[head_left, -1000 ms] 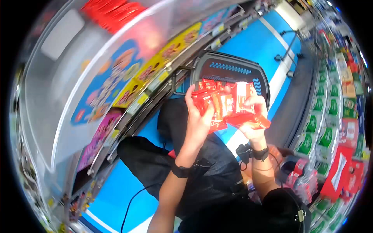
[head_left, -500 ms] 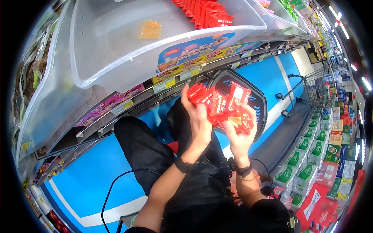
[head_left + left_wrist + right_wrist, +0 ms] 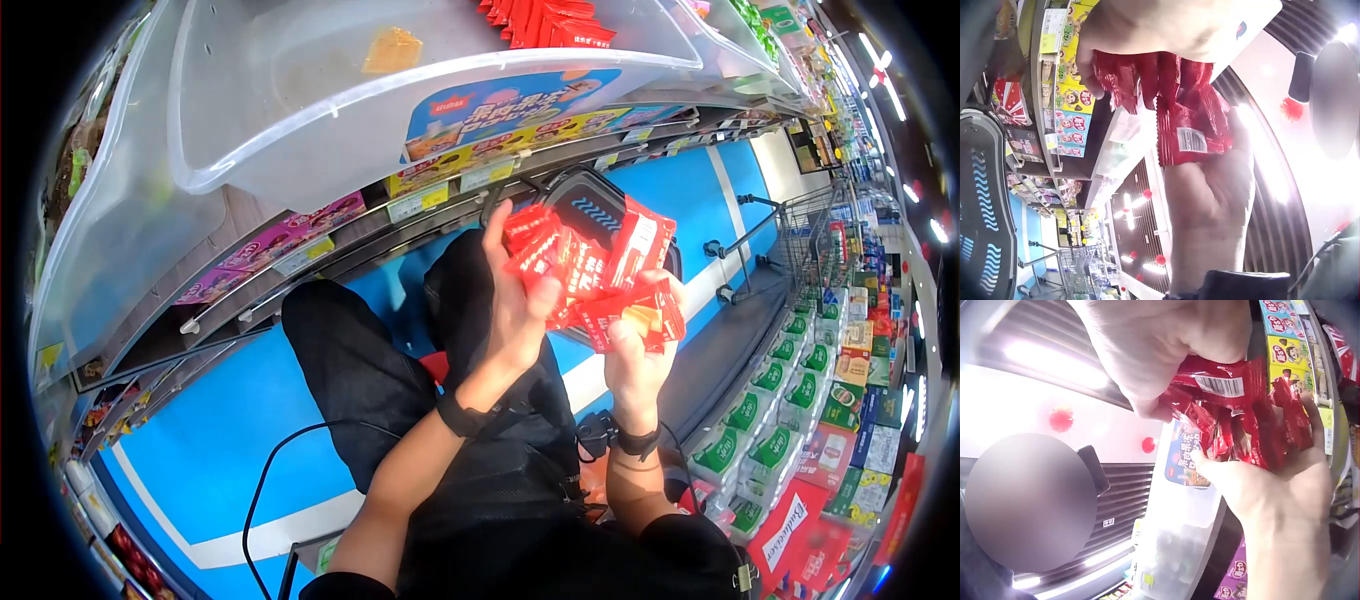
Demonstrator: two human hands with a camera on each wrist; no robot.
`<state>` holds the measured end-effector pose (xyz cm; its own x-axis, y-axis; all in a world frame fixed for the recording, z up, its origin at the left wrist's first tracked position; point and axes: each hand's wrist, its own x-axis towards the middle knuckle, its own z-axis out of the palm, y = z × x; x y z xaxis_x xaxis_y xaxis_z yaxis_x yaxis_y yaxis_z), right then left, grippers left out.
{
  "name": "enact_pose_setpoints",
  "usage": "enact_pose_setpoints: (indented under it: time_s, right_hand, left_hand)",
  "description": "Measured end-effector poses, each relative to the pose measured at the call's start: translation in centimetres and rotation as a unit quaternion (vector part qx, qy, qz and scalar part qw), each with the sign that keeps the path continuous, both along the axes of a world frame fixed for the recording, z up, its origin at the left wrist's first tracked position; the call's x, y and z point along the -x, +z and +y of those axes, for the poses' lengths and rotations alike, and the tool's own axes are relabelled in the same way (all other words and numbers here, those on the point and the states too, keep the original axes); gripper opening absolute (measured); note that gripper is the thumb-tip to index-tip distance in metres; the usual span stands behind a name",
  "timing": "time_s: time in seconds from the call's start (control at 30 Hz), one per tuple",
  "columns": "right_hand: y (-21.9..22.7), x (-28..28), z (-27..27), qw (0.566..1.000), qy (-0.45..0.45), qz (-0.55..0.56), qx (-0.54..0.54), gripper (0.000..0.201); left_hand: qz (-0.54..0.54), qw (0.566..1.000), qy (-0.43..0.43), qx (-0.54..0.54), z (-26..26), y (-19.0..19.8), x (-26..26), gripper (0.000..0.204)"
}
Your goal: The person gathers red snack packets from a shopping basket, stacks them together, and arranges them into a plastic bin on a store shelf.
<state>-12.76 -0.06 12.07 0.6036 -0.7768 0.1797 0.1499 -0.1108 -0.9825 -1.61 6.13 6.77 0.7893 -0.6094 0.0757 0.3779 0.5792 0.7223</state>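
Note:
Several small red packets (image 3: 580,262) are bunched between the two hands in the head view. My left hand (image 3: 520,310) grips the left side of the bunch, its thumb over the front. On the right side, my right hand (image 3: 637,365) holds packets with its thumb on the lower one. A packet with a barcode (image 3: 1192,139) faces the left wrist view, and another barcoded packet (image 3: 1219,385) lies under the right hand's fingers in the right wrist view. Some fingers are hidden behind the packets.
A clear bin (image 3: 290,120) with a row of red packets (image 3: 550,22) and one tan piece (image 3: 392,50) stands on the shelf above. A dark basket (image 3: 598,212) sits on the blue floor beyond the hands. A cart (image 3: 800,235) and stacked packs (image 3: 745,420) are at the right.
The head view has swung, bringing more of the bin's inside into sight. Both hands still hold the bunch, and the packets have spread apart and shifted between them.

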Motion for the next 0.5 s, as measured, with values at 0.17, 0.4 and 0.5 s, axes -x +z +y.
enact_pose_setpoints:
  time_s: [0.17, 0.4, 0.5]
  right_hand:
    - [0.4, 0.7, -0.3, 1.000, 0.016, 0.014, -0.008, 0.063]
    - [1.5, 0.4, 0.8, 0.994, 0.070, 0.050, 0.070, 0.061]
    - [1.6, 0.4, 0.8, 0.987, 0.098, 0.093, 0.089, 0.060]
  left_hand:
    - [-0.073, 0.993, -0.020, 0.090, -0.4, 0.2, 0.3, 0.123]
    - [-0.023, 0.999, -0.016, 0.017, 0.1, 0.4, 0.2, 0.090]
    - [-0.040, 0.999, -0.006, -0.027, -0.3, -1.4, 0.1, 0.075]
